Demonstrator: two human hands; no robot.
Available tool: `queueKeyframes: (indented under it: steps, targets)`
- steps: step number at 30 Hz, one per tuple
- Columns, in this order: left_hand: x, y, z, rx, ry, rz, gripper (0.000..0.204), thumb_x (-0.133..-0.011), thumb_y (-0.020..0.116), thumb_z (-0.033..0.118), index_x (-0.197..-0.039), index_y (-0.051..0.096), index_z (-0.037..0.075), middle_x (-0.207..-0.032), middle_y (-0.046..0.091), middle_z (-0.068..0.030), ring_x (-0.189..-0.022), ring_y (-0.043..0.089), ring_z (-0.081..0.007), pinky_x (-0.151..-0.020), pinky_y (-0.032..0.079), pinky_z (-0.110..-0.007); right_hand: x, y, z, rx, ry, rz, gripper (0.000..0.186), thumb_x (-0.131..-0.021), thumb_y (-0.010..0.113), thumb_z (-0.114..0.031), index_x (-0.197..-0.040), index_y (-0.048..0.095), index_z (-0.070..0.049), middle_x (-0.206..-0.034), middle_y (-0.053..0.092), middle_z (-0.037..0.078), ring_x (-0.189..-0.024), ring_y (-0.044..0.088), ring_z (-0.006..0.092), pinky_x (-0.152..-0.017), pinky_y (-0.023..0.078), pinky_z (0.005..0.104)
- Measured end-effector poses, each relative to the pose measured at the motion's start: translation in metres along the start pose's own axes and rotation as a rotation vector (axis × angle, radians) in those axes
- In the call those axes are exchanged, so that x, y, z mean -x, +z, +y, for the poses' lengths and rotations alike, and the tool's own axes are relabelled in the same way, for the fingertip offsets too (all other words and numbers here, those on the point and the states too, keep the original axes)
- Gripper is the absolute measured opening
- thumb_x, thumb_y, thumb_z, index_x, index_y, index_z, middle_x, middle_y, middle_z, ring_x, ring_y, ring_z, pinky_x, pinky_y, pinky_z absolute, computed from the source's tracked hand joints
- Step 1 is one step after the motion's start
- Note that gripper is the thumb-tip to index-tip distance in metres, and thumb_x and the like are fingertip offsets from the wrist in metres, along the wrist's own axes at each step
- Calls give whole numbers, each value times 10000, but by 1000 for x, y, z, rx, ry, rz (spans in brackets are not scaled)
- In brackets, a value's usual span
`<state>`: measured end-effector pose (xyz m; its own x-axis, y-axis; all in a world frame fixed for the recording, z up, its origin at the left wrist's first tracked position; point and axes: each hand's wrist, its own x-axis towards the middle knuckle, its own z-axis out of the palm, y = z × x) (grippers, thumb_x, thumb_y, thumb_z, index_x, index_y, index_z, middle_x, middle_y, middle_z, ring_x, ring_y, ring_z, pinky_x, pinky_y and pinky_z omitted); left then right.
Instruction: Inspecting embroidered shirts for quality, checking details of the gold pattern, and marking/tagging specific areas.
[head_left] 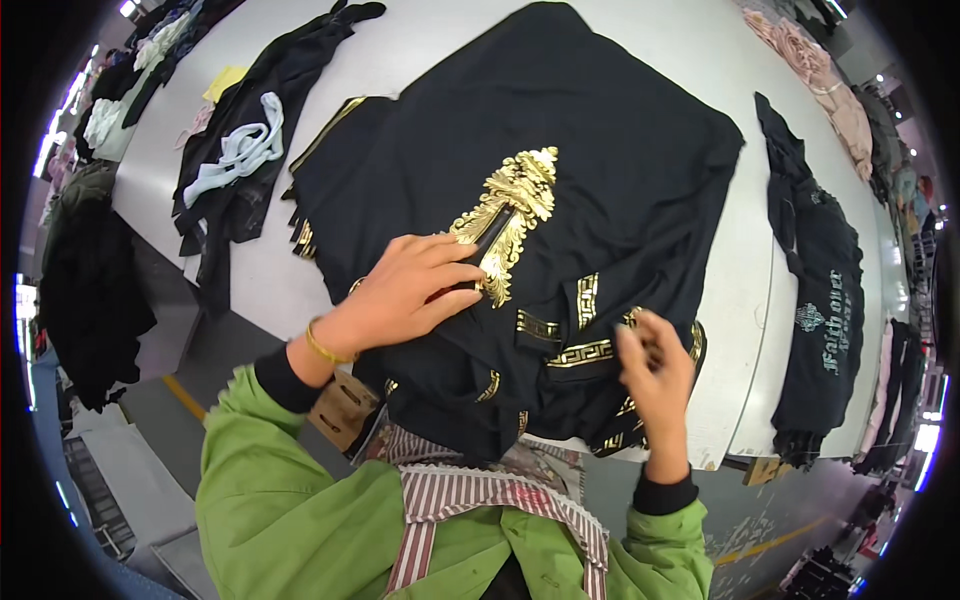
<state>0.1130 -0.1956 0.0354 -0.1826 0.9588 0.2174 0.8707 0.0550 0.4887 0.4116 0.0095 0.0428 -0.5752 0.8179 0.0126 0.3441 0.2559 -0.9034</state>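
Black cloth: at your far left, a dark heap of it (85, 290) hangs beside the table (360, 60).
Dark garment: on the table's left part lies a long dark garment (300, 60), with a twisted pale strip (240, 150) on top and a yellow piece (225, 82) by its upper edge.
Gold-trimmed garment: your black gold-trimmed garment (600, 130) is spread over the middle of the table, smoother toward the far side and bunched near you, its lower folds reaching your striped apron (450, 495).
Left hand: your left hand (415, 285), a yellow bangle (328, 345) at its wrist, lies over the garment just left of the gold motif (515, 215), fingers close together and thumb lower down.
Slim dark piece: a narrow dark strip (495, 228) runs up from your left fingertips across the motif; it may be a small tool or part of the garment.
Right hand: your right hand (660, 365) is bent beside the gold key-pattern bands (582, 353), near the garment's right edge.
Grip: your left fingers cover the dark strip's lower end and your right fingers are curled; you cannot tell whether either pinches anything.
Lettered garment: well apart to your right lies a black garment with pale print (825, 310).
Pink cloth: a crumpled pile (815, 75) lies along the far right edge.
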Motion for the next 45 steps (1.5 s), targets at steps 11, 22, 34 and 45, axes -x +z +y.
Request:
queueKeyframes:
  steps: [11,22,34,45]
  targets:
    - [53,-5,49,62,-390,80,359,-915,827,167,-1266,779,109,-1117,681,-46,-999,609,-240,-942,482,-359,21,-54,39,-583,283,125,276,-960,649,-52,-1210,762,-76,-1002,746,60,-704,643,129,-613,507,259]
    - [135,-26,-33,903,-812,757,343,-1071,713,262,-1322,703,27,-1181,728,-90,-1045,665,-201,-958,545,-330,168,-118,119,-173,844,536,275,-1069,713,-340,-1118,737,-70,-817,687,28,-665,717,95,-452,285,192]
    - [61,37,-97,1267,-621,578,445,-1005,712,193,-1397,670,-16,-1314,761,-142,-1174,725,-222,-1047,559,-341,110,23,128,-1109,478,83,343,-1057,687,-169,-1391,702,-92,-1329,765,67,-1211,722,221,-1120,534,397]
    - [125,-11,87,1618,-457,879,457,-951,657,5,-1400,642,-80,-1375,732,-156,-1206,688,-205,-1097,537,-349,122,-52,58,-1213,339,294,427,-1016,637,-185,-1406,694,-19,-1344,762,152,-1165,741,245,-1009,586,363]
